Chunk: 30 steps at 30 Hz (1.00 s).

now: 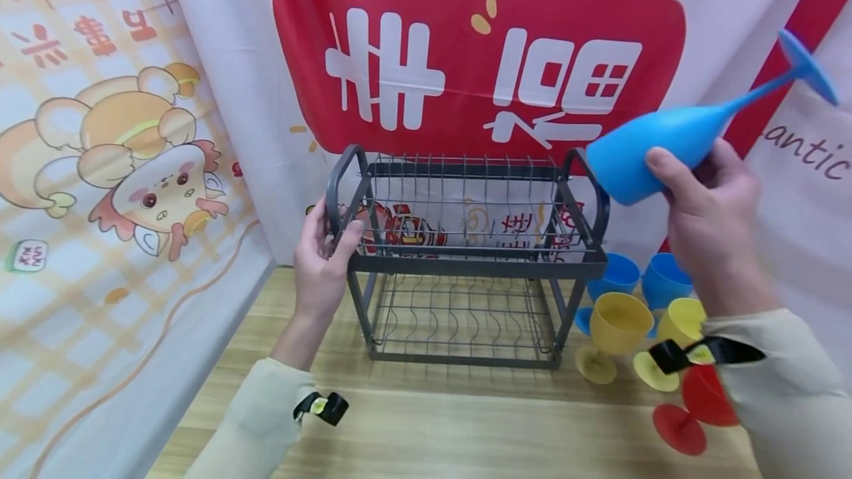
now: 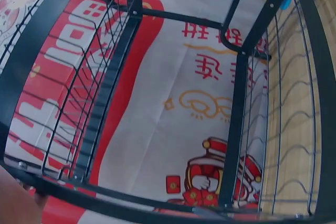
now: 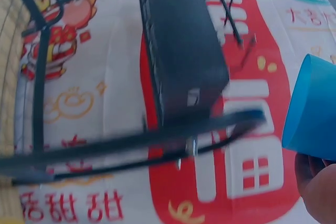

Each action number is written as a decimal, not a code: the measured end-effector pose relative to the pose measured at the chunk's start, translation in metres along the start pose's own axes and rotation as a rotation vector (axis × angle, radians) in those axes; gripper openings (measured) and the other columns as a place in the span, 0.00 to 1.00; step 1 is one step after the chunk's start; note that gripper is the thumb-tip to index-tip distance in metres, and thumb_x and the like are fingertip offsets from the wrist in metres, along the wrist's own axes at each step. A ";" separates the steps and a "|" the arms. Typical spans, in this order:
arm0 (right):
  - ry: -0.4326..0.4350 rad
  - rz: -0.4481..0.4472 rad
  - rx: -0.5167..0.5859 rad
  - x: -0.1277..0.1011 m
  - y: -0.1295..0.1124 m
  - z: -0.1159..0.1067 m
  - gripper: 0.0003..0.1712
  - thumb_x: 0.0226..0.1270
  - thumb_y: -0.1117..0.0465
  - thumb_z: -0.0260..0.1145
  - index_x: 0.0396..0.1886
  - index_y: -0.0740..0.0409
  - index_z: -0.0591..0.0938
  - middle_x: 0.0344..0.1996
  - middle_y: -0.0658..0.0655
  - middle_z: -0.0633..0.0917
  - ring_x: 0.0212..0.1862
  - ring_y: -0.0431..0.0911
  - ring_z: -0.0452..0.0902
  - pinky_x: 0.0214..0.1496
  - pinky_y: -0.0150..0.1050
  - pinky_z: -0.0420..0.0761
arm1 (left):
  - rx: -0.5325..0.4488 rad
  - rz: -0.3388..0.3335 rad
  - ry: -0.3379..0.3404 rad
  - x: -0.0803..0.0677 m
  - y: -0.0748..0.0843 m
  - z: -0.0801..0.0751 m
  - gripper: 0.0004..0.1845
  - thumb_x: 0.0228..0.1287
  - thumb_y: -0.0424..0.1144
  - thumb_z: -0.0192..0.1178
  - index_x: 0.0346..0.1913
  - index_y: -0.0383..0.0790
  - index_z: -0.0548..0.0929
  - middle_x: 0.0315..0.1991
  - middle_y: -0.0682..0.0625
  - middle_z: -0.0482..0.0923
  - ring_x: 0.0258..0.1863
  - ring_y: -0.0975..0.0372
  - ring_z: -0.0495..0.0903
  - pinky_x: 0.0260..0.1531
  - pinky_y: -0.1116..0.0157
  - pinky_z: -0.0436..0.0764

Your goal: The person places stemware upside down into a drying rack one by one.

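Note:
A dark grey two-tier wire dish rack (image 1: 475, 266) stands on the table. My left hand (image 1: 322, 261) grips its left end at the upper tier, thumb over the rail. Up to the right of the rack, my right hand (image 1: 715, 216) holds a blue goblet (image 1: 665, 140) by its bowl. The goblet is tilted, its mouth towards the rack and its foot up to the right. Close beside the rack's right handle, the blue bowl (image 3: 315, 116) also shows in the right wrist view. Both rack tiers hold nothing.
On the wooden table (image 1: 426, 420), right of the rack, stand two blue goblets (image 1: 665, 279) and two yellow goblets (image 1: 619, 324). A red goblet (image 1: 680, 429) lies on its side nearer me, partly behind my right sleeve. Printed cloth (image 1: 233, 58) hangs behind and at the left.

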State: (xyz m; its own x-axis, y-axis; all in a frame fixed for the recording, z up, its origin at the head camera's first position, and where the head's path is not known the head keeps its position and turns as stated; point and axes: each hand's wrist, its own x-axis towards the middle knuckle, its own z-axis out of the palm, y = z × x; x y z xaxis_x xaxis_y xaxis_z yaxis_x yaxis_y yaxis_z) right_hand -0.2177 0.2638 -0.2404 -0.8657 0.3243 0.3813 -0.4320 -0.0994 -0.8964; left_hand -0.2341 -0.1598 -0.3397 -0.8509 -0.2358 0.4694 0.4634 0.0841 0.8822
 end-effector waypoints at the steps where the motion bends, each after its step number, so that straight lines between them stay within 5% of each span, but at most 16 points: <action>1: -0.003 -0.009 -0.038 0.001 0.000 0.009 0.43 0.68 0.54 0.77 0.79 0.41 0.70 0.78 0.49 0.72 0.78 0.48 0.64 0.87 0.50 0.62 | 0.003 -0.002 0.004 0.000 0.000 0.002 0.34 0.75 0.47 0.65 0.80 0.51 0.69 0.71 0.45 0.79 0.67 0.56 0.79 0.62 0.72 0.82; 11: -0.120 -0.131 -0.478 0.006 0.009 0.078 0.46 0.66 0.39 0.75 0.80 0.40 0.68 0.75 0.47 0.76 0.74 0.51 0.74 0.75 0.56 0.79 | 0.005 0.047 0.049 -0.001 -0.006 0.013 0.29 0.76 0.46 0.65 0.77 0.52 0.74 0.70 0.49 0.81 0.58 0.61 0.82 0.50 0.74 0.83; 22: -0.282 0.045 -0.743 0.016 0.020 0.099 0.58 0.64 0.35 0.75 0.84 0.52 0.60 0.78 0.61 0.72 0.73 0.66 0.72 0.70 0.67 0.79 | -0.051 0.074 0.073 -0.004 -0.011 0.016 0.29 0.77 0.42 0.62 0.77 0.60 0.73 0.74 0.54 0.78 0.64 0.63 0.85 0.62 0.69 0.82; 30: -0.311 0.175 -0.847 0.021 0.023 0.105 0.60 0.64 0.37 0.75 0.86 0.53 0.56 0.78 0.64 0.70 0.72 0.70 0.71 0.68 0.71 0.79 | -0.071 0.076 0.093 -0.005 -0.012 0.016 0.28 0.78 0.42 0.60 0.77 0.60 0.73 0.74 0.61 0.78 0.68 0.59 0.83 0.72 0.61 0.78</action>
State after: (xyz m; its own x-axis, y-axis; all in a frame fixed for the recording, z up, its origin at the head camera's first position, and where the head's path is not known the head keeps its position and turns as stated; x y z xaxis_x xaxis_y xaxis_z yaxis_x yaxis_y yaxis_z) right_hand -0.2724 0.1694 -0.2294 -0.9832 0.0900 0.1588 -0.0653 0.6390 -0.7664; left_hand -0.2391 -0.1442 -0.3517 -0.7875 -0.3207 0.5264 0.5448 0.0373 0.8378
